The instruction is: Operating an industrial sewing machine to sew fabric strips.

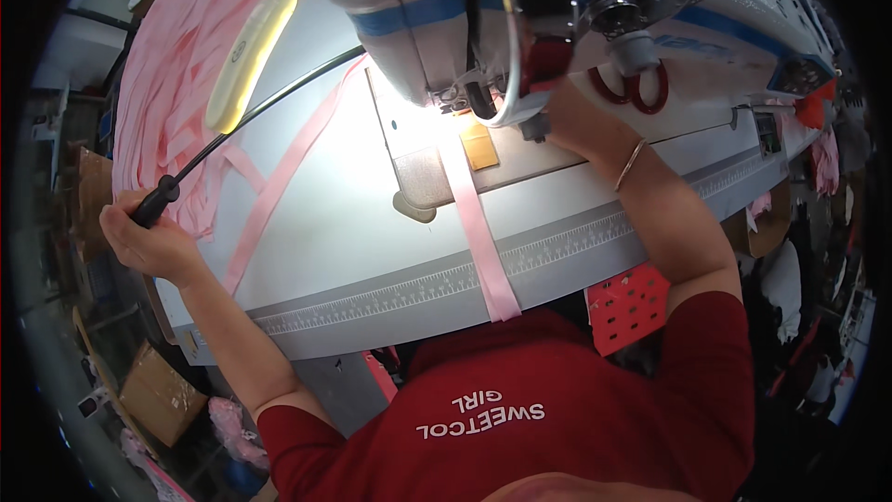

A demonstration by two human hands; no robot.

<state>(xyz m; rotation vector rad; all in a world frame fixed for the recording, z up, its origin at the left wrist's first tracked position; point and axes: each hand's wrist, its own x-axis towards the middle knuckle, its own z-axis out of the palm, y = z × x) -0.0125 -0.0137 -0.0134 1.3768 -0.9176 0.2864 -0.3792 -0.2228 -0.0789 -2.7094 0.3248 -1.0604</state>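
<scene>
My left hand, at the left side of the table, is closed round the black handle of a long thin rod. The rod's metal shaft runs up to the right toward the sewing machine head; its tip is hard to make out. My right hand is at the right of the needle area, its fingers hidden behind machine parts. A pink fabric strip runs from under the needle area over the table's front edge. Beside it lies a yellow-tan piece on the metal plate.
A large heap of pink strips covers the table's left, with another loose strip nearby. A cream-yellow, handle-shaped object sits above the rod. Red-handled scissors are right of the head. A ruler scale follows the front edge.
</scene>
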